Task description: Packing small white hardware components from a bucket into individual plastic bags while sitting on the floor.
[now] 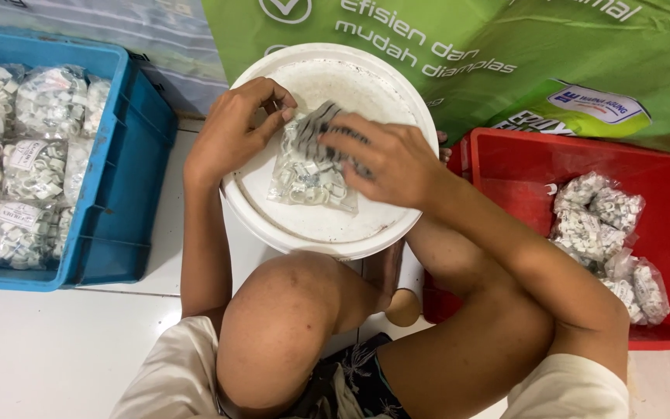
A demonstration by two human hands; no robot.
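Knee (281,326) closest to cam; clip bag (313,167) sits centre of white bucket lid (327,225), left hand (234,128) pinching its 11 o'clock corner, right hand (389,159) pressed flat on top. Blue crate (110,194) at 9, red crate (521,171) at 3, bare tile gap beside blue crate
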